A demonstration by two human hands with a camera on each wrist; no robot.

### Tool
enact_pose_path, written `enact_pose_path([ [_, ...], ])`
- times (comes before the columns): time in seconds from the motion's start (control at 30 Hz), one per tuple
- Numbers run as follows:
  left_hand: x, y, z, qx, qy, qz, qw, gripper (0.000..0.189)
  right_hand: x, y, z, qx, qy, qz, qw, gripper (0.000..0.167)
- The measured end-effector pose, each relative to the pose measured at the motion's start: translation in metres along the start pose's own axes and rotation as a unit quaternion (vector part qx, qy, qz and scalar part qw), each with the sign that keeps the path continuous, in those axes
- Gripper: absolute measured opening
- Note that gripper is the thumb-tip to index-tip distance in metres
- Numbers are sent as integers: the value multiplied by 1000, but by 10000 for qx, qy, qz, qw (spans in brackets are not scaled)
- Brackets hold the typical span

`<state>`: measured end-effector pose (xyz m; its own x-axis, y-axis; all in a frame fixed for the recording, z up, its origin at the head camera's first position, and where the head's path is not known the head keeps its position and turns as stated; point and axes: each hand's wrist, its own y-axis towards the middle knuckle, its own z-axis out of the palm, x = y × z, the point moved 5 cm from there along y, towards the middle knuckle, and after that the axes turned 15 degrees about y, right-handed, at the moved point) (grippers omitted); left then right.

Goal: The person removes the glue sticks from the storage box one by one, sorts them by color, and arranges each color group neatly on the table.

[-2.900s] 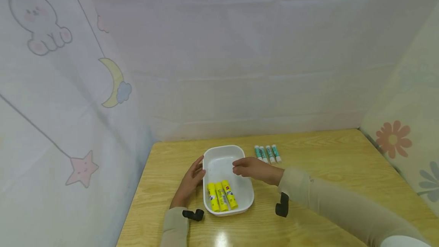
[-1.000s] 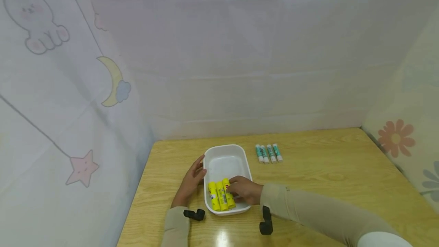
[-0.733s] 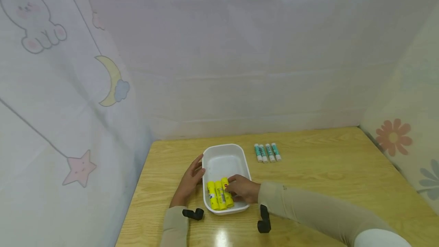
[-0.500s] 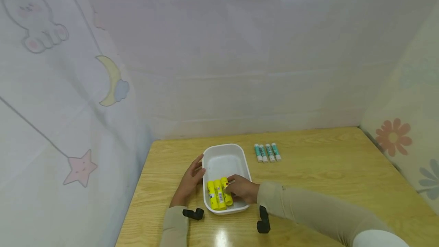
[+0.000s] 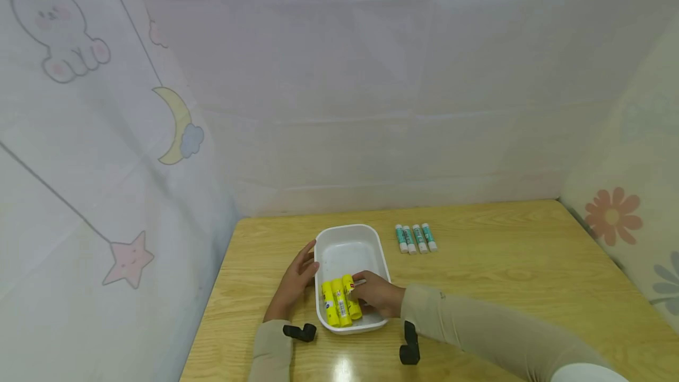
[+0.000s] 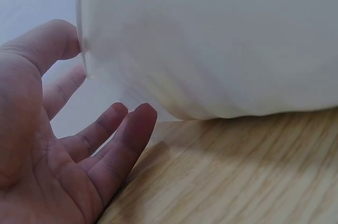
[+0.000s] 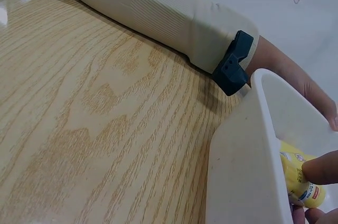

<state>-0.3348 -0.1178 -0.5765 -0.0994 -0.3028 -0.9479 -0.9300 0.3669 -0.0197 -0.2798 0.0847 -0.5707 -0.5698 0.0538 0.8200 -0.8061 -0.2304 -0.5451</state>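
Observation:
A white rectangular tray (image 5: pixel 354 239) stands on the table, with three yellow glue sticks lying side by side in its near end. My left hand (image 5: pixel 294 283) holds the tray's left wall, thumb over the rim and fingers outside; the left wrist view shows the fingertips by the outer wall. My right hand (image 5: pixel 379 293) reaches over the right rim and grips the rightmost glue stick (image 5: pixel 352 305), partly covering it. In the right wrist view the thumb lies on a yellow glue stick (image 7: pixel 297 174). The middle glue stick (image 5: pixel 341 302) and left glue stick (image 5: pixel 330 304) lie beside it.
Several teal-and-white glue sticks (image 5: pixel 416 239) lie in a row on the wooden table (image 5: pixel 504 276), right of the tray's far end. Printed cloth (image 5: pixel 339 105) hangs behind and on both sides. Black wrist devices (image 5: pixel 409 343) sit at the sleeves.
My right hand has moved down and left from the tray's upper right rim and taken hold of the rightmost glue stick, which now lies closer to the middle one. The left hand stays put.

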Motion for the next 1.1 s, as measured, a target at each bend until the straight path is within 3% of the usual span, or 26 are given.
enact_pose_path([
  [0.33,2,4,-1,37,-83,132,9999,64,2,4,-1,54,233,-101,9997,59],
  [0.57,30,13,1,-314,46,124,9994,58,2,5,-4,129,489,-120,9986,63],
  [1.1,32,13,2,-343,-3,-28,9994,60,26,-4,-9,380,1305,-167,9906,55],
])
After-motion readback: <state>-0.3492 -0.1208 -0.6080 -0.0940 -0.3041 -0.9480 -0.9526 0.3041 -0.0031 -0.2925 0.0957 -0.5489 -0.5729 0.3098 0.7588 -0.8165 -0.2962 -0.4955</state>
